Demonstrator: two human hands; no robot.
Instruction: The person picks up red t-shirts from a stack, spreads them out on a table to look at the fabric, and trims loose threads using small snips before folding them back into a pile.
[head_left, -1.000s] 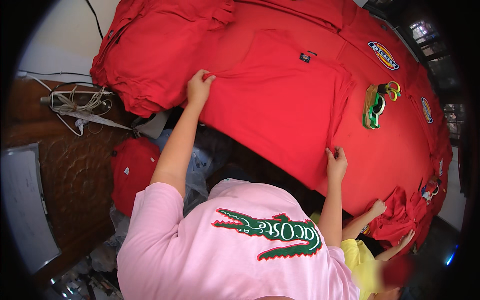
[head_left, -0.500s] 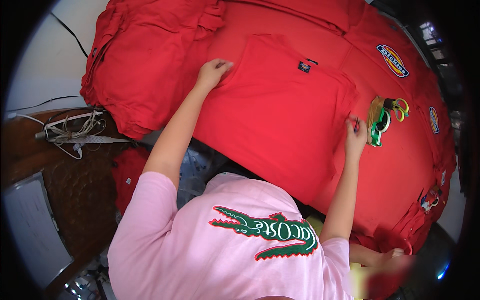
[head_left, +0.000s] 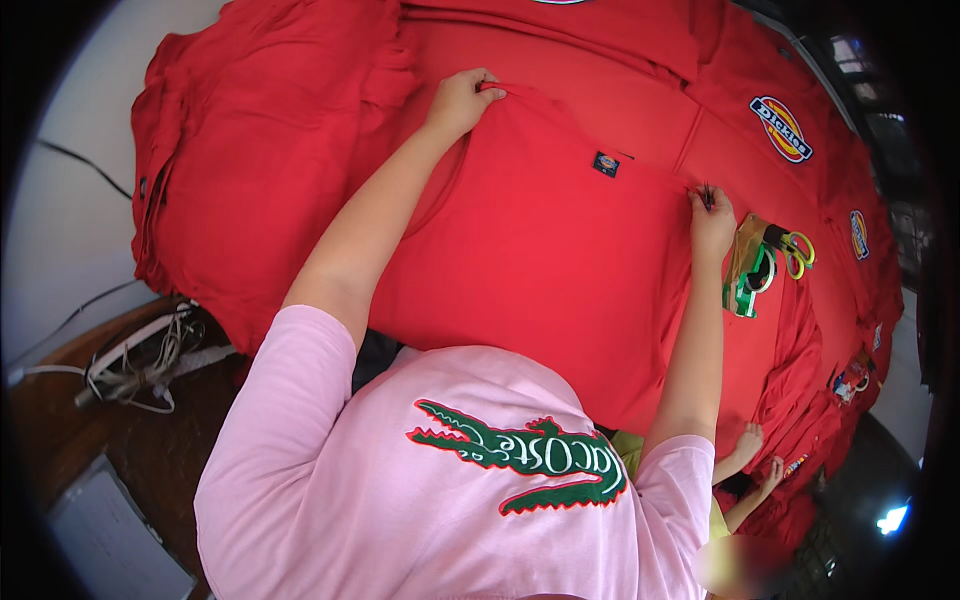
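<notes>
Left hand [head_left: 462, 103] is closed in a pinch on the red shirt [head_left: 560, 260], at its eleven o'clock. Right hand [head_left: 713, 228], also nearly closed, pinches its edge at one o'clock, with a small dark object [head_left: 708, 197] whose kind I cannot tell. The shirt lies on the tabletop [head_left: 620, 108]; at its three o'clock is a green tape dispenser [head_left: 738, 300], at nine a heap of red garments [head_left: 260, 150].

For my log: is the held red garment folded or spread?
Spread: the red garment lies broad and mostly smooth between the left hand and right hand.
</notes>
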